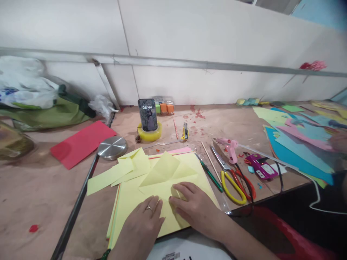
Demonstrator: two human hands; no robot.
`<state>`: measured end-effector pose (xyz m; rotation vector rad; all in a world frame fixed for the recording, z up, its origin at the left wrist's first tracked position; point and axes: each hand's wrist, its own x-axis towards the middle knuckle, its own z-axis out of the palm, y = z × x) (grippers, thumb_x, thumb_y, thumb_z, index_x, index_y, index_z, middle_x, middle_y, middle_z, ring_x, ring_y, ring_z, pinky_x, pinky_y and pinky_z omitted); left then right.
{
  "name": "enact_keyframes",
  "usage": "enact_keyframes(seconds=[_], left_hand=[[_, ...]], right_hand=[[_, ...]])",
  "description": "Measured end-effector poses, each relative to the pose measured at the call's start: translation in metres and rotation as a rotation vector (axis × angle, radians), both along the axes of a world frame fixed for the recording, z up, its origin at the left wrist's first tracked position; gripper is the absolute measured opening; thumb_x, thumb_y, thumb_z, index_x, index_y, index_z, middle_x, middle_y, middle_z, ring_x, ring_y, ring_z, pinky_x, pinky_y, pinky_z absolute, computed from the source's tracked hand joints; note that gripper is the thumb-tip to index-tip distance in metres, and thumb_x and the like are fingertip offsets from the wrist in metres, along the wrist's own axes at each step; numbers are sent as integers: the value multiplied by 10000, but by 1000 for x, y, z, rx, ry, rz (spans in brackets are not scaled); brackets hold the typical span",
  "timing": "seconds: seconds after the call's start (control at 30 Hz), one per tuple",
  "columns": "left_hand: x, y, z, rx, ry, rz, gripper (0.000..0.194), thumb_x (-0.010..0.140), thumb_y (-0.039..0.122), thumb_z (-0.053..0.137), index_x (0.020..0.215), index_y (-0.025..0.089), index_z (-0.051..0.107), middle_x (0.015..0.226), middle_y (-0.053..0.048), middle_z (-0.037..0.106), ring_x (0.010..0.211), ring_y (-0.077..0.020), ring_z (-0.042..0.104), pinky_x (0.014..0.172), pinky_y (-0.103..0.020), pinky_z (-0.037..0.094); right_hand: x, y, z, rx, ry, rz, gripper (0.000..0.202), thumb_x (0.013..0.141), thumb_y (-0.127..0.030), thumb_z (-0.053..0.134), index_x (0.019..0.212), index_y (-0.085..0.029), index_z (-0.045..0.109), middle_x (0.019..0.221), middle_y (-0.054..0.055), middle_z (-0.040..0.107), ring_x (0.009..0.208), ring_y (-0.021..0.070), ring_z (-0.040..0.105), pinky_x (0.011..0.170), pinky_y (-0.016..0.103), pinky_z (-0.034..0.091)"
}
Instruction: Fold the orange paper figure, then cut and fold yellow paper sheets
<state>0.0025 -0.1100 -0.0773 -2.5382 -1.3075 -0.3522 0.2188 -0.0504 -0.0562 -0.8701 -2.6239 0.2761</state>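
Paper [168, 173], pale yellow, creased into triangular folds.

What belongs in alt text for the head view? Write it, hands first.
Left hand and right hand press flat on a folded yellow paper atop a stack of yellow sheets on a brown table. Yellow-handled scissors, a pink glue gun and a propped phone lie beyond.

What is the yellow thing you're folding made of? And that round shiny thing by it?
The yellow sheet looks like thin matte paper: it holds sharp creases and folded flaps. Both hands, left and right, press flat on it. The round disc looks like brushed metal, probably steel, with a dull silver sheen.
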Motion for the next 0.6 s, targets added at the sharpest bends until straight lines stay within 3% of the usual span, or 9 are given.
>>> enact_keyframes(seconds=[0.2, 0.47, 0.6], left_hand=[[-1, 2, 5, -14, -9, 12, 334, 967, 132, 336, 1068, 73, 649, 1027, -150, 727, 936, -238, 695, 788, -344, 582], [-5, 2, 9, 48, -20, -9, 425, 985, 120, 264, 983, 91, 688, 1011, -142, 745, 925, -223, 710, 770, -317, 585], [-12, 2, 9, 32, -34, -21, 361, 982, 129, 328, 1001, 106, 688, 1024, -133, 742, 950, -223, 697, 791, -319, 578]], right_hand=[[5, 1, -6, 5, -22, -17, 132, 874, -85, 575, 928, -189, 636, 1040, 87, 657, 941, 208, 573, 831, 338, 526], [22, -2, -1, -32, 42, -34, 128, 896, -93, 554, 944, -173, 642, 1051, 82, 667, 932, 211, 578, 776, 329, 540], [24, -3, 1, -54, 65, -53, 150, 901, -86, 533, 949, -183, 638, 1048, 85, 667, 929, 208, 587, 772, 322, 544]])
